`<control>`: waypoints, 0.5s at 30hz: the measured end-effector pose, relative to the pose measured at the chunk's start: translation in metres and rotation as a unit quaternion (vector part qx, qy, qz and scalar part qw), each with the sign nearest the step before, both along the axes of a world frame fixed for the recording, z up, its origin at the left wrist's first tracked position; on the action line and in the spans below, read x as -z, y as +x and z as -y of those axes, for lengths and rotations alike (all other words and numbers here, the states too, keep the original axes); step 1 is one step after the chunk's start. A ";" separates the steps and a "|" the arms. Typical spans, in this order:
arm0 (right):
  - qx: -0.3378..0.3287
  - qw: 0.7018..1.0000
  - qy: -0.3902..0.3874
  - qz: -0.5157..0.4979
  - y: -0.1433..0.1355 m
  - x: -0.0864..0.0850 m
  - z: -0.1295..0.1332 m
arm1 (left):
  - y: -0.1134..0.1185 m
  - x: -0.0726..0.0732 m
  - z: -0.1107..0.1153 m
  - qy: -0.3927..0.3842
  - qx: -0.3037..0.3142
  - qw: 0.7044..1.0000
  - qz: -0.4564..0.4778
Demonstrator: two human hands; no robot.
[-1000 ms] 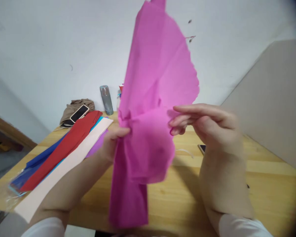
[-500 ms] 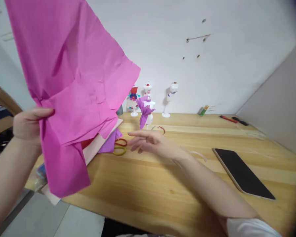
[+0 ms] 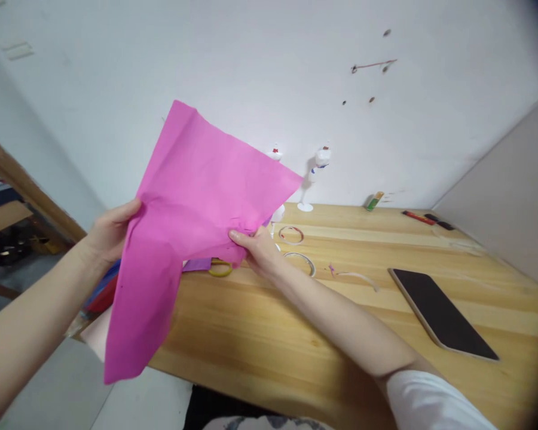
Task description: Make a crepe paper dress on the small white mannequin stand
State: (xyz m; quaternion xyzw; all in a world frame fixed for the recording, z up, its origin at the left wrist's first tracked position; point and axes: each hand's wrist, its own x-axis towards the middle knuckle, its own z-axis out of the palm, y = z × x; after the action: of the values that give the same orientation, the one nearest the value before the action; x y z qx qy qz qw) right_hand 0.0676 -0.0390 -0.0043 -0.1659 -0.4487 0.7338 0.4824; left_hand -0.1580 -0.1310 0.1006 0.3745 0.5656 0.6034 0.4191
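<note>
A large sheet of bright pink paper or cloth [image 3: 206,185] is held up over the left part of the wooden table, creased and drooping at its lower left. My left hand [image 3: 116,230] pinches its left edge, thumb in front and fingers partly hidden behind. My right hand [image 3: 257,248] grips the lower right part with the thumb on top. Beneath and behind the sheet show a purple piece [image 3: 197,264] and a yellow scissors handle [image 3: 221,269].
On the table [image 3: 269,334] are a black tablet-like slab [image 3: 443,313] at right, two rings of tape [image 3: 291,235], a curved white strip [image 3: 358,276] and a green-and-yellow tube [image 3: 375,201]. A small white dress-form figure [image 3: 321,158] stands by the wall.
My right hand has closed on the pink sheet after being open and apart from it. The sheet has come lower and spread between both hands, hiding the decorated figures and red scissors handle.
</note>
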 end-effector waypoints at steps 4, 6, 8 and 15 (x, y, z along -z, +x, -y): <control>0.074 0.990 0.079 0.090 0.015 0.007 -0.002 | 0.002 -0.002 0.005 -0.032 0.021 0.998 -0.053; 0.094 0.979 0.110 0.145 0.024 0.007 0.000 | 0.004 -0.003 0.006 -0.030 0.057 0.993 -0.099; 0.121 0.967 0.130 0.181 0.032 0.006 0.003 | 0.005 -0.005 0.006 -0.022 0.068 0.985 -0.156; 0.142 0.959 0.135 0.205 0.048 0.008 0.004 | 0.017 -0.026 0.017 0.015 0.018 0.926 -0.378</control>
State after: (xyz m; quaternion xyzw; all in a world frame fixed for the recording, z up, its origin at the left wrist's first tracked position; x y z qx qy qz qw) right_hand 0.1157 -0.0435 -0.0121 -0.3079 -0.6045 0.5403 0.4978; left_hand -0.1409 -0.1480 0.1263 0.5912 0.6659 0.4180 0.1799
